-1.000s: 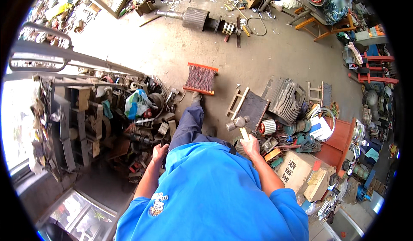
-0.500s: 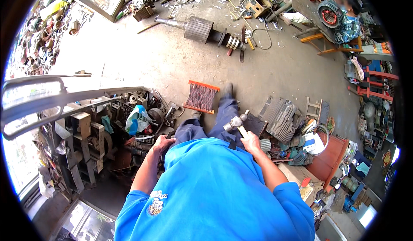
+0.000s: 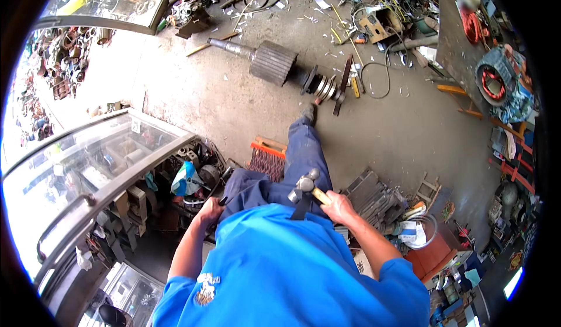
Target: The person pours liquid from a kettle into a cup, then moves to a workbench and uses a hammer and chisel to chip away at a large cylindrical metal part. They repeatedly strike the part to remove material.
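I note my right hand (image 3: 339, 205) clenched around a ball-peen hammer (image 3: 304, 187), its handle pointing forward-left, head beyond the knuckles. My left hand (image 3: 209, 210) rests curled at my hip; what it grips, I cannot tell. The motor rotor (image 3: 270, 62) lies well ahead.

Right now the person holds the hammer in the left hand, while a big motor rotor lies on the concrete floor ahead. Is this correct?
Not quite. The head view shows the hammer in the right hand, not the left hand. The motor rotor does lie on the concrete floor ahead.
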Motion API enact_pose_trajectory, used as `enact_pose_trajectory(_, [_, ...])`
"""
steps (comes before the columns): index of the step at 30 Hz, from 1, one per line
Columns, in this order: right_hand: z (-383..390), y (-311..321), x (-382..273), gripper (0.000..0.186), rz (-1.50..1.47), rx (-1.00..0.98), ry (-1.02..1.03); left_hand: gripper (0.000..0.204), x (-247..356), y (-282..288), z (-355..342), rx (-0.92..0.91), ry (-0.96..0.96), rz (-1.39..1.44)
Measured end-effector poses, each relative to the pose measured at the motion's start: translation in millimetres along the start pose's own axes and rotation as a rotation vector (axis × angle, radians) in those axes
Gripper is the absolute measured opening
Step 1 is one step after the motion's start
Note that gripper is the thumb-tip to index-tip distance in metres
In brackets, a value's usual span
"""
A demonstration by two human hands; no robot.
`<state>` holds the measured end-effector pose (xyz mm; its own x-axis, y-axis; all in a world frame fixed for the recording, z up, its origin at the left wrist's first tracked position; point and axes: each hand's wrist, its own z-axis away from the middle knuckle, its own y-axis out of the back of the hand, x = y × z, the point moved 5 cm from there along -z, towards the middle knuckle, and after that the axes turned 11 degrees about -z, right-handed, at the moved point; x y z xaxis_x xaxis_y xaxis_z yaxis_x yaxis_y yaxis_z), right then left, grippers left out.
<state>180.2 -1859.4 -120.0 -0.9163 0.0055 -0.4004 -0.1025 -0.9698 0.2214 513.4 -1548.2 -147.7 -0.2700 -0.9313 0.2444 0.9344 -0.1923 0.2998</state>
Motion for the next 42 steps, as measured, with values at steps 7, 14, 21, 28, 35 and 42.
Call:
enact_pose_trajectory(7, [-46.6, 82.6, -22.3, 0.036, 0.095, 0.017, -0.077, 0.039, 114.9, 69.0, 56.4, -0.286, 0.039, -0.21])
enact_pose_trajectory(14, [-151.6, 110.2, -79.0, 0.031, 0.176, 0.139, 0.142, 0.037, 120.9, 94.5, 60.5, -0.556, -0.193, -0.54])
enact_pose_trajectory(21, [-338.9, 35.9, -91.4, 0.022, 0.457, 0.084, 0.183, 0.03, 202.6, 170.5, -141.3, -0.304, -0.386, -0.429])
enact_pose_trajectory(28, [-511.7, -40.7, -59.5, 0.024, 0.521, 0.095, 0.189, 0.02, 258.4, 140.9, -310.7, -0.273, -0.765, -0.211])
enact_pose_trajectory(35, [-504.3, -162.4, -38.0, 0.044, 0.401, 0.237, 0.279, 0.018, 242.1, 141.5, -345.0, -0.191, -1.029, -0.325])
enact_pose_trajectory(42, [-442.5, -260.0, -54.9, 0.054, 0.141, -0.562, -0.072, 0.018, 271.2, 168.2, -320.3, -0.191, -1.127, -0.294])
